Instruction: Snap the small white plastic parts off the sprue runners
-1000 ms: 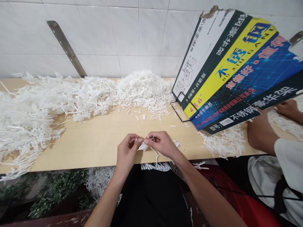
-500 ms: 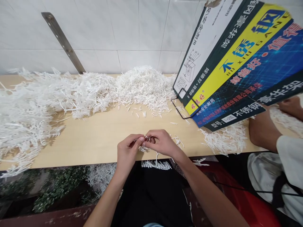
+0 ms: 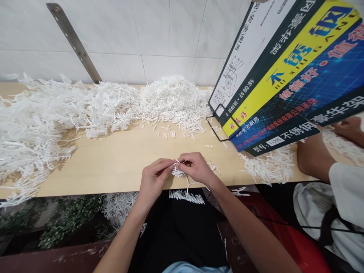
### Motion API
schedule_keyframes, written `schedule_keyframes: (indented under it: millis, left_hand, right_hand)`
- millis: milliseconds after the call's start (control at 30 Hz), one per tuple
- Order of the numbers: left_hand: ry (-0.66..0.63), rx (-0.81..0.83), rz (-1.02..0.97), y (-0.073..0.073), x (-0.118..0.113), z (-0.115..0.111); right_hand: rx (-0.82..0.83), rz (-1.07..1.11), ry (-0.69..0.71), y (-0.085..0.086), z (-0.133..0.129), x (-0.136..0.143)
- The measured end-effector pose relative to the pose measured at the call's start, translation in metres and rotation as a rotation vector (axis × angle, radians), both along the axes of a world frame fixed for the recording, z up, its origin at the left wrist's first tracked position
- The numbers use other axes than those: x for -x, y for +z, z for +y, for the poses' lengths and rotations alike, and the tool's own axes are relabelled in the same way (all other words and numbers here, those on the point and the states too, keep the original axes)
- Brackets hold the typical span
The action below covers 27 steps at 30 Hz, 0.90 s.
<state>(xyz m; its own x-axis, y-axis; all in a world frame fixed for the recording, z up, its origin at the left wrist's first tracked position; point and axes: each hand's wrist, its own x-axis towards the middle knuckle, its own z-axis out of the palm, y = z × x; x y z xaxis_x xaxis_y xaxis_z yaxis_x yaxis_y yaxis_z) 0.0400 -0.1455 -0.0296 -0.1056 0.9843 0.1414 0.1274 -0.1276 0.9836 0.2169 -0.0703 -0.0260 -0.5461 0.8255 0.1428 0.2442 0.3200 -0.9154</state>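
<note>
Tiled wall [image 3: 159, 30] behind, wooden table [image 3: 108, 163] in front. Printed carton [image 3: 284, 87] at right, cut off by frame, hides most of a co-worker's hand [image 3: 348, 127]. White pile [image 3: 170, 98] along the back. Left hand [image 3: 155, 176] and right hand [image 3: 196, 167] meet near the table's front edge, forearms angled inward, fingers pinched narrow on small white sprigs [image 3: 178, 173]. Fingers cover the contact; can't tell which grips which strand.

head view, down onto hands [image 3: 153, 177]
</note>
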Motion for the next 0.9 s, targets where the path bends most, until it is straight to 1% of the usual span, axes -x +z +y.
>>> schedule_keyframes:
  millis: [67,133,200,300,367,467,600,767,900]
  left_hand:
    - [0.000,0.003,-0.013,-0.001,0.000,-0.001]
    - [0.006,-0.028,0.031,-0.004,-0.001,-0.003]
    - [0.003,-0.118,0.132,-0.008,-0.002,-0.004]
    - [-0.034,-0.297,0.296,-0.014,-0.004,-0.006]
    - [-0.069,-0.355,0.366,-0.016,-0.003,-0.006]
    - [-0.111,-0.380,0.411,-0.016,0.001,-0.004]
    - [-0.141,-0.370,0.394,-0.013,0.006,-0.001]
    - [-0.054,-0.391,0.406,-0.011,0.003,-0.002]
    - [0.024,-0.470,0.415,-0.017,-0.003,-0.006]
  right_hand:
    - [0.001,0.000,-0.016,-0.001,0.000,0.000]
    - [-0.010,-0.008,-0.038,-0.002,0.000,-0.001]
    - [-0.021,-0.016,-0.068,-0.002,0.000,-0.001]
    - [-0.021,-0.025,-0.113,-0.003,0.001,-0.002]
    - [-0.014,-0.028,-0.121,-0.003,0.001,-0.002]
    - [-0.004,-0.024,-0.114,-0.002,0.001,-0.002]
    - [0.015,-0.034,-0.085,-0.001,0.002,-0.002]
    - [0.080,-0.011,-0.046,0.002,0.002,-0.001]
    - [0.140,0.026,-0.012,0.003,0.002,-0.002]
